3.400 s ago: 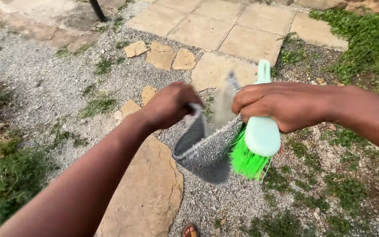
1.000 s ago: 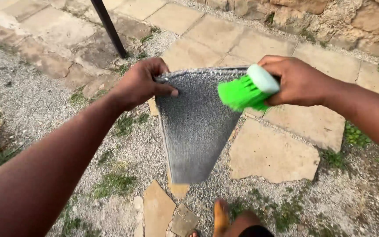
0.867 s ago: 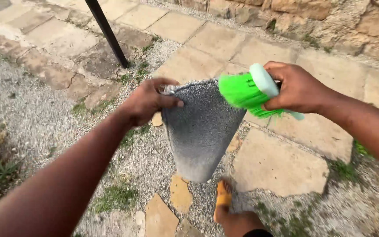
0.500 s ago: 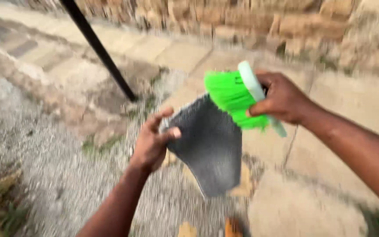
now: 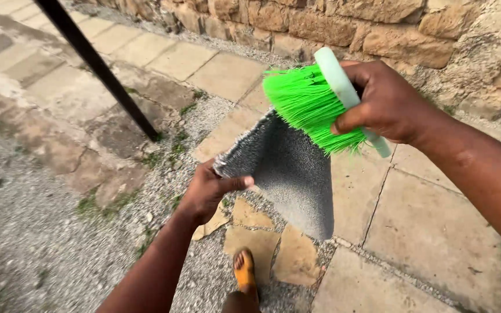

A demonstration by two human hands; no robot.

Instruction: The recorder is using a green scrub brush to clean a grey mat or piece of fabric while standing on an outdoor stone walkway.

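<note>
Brush [image 5: 314, 104] raised, mat [image 5: 288, 168] below right hand [image 5: 387, 101]

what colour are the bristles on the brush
Bright green bristles on a pale mint brush back, clearest in the head view.

The ground [image 5: 36, 232] is loose grey gravel on the side away from the stone wall [image 5: 378, 29]. Along the foot of the wall runs a band of squared paving slabs [image 5: 227, 72], their joints filled with grit. Further from the wall lie larger flagstones [image 5: 430, 226] and a cluster of small broken stone pieces [image 5: 262, 237] set in the gravel. A dark slanted pole [image 5: 97, 64] meets the ground at the paving's edge, with tufts of weeds [image 5: 175, 148] around its base. A sandalled foot [image 5: 243, 271] stands on the broken pieces, well apart from the wall.
</note>
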